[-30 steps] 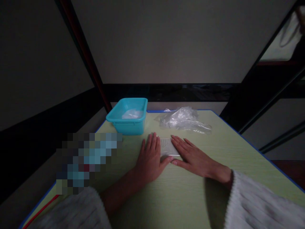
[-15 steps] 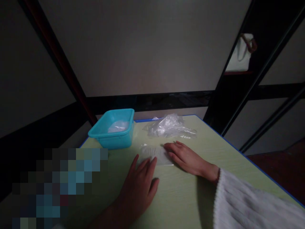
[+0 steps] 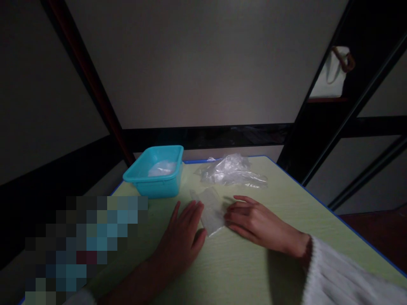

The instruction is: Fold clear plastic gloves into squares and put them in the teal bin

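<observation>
A small folded clear plastic sheet point(image 3: 210, 209) lies on the pale green table point(image 3: 248, 262) between my hands. My left hand point(image 3: 182, 239) rests flat on the table with fingers stretched out, its fingertips at the sheet's left edge. My right hand point(image 3: 254, 220) lies to the right of the sheet with fingers curled and pinched on its right edge, lifting that side a little. Both wrists end in white knitted sleeves.
A turquoise plastic tub point(image 3: 155, 171) with something clear inside stands at the table's far left. A crumpled heap of clear plastic bags point(image 3: 230, 170) lies behind the sheet. Dark metal frame bars rise behind the table. A blurred patch covers the near left.
My left hand slid back from on top of the sheet to its left edge. My right hand went from flat to pinching the sheet, which has turned and lifted. The view shifted.
</observation>
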Tool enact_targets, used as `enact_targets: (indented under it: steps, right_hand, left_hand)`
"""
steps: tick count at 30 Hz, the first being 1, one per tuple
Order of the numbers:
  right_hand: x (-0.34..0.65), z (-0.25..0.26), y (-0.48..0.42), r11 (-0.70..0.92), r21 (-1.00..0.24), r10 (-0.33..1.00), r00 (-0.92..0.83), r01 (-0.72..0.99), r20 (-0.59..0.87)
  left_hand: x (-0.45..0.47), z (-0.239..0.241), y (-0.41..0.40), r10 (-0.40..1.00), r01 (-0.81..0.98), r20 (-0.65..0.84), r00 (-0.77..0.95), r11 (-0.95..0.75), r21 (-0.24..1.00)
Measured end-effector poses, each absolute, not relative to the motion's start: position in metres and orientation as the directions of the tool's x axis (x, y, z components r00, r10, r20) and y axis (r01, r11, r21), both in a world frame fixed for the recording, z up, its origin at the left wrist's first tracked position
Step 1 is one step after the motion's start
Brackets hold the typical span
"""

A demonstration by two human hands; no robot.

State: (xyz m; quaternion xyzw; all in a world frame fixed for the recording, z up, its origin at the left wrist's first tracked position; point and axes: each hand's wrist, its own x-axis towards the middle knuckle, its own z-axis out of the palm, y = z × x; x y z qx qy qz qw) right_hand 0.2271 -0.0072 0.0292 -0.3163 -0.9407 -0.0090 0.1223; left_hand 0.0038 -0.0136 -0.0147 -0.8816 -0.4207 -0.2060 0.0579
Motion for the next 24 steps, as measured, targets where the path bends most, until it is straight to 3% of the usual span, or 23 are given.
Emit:
enact_targets:
  steps: [6, 15, 20, 24]
  right_hand:
    - [0.227, 0.021, -0.001, 0.841, 0.108, 0.488, -0.828, 0.531, 0.276]
    - [0.225, 0.019, 0.002, 0.828, 0.292, 0.426, -0.875, 0.479, 0.229]
    - [0.224, 0.018, 0.003, 0.840, 0.310, 0.382, -0.892, 0.445, 0.243]
    - [0.220, 0.017, 0.000, 0.845, 0.206, 0.414, -0.847, 0.494, 0.333]
  left_hand:
    - [0.008, -0.010, -0.023, 0.622, 0.626, 0.425, 0.657, -0.765, 0.153]
    - [0.009, -0.012, -0.024, 0.616, 0.575, 0.433, 0.658, -0.782, 0.240]
    - [0.011, -0.005, -0.024, 0.629, 0.589, 0.411, 0.660, -0.773, 0.237]
    - [0.012, -0.007, -0.024, 0.637, 0.617, 0.446, 0.628, -0.758, 0.214]
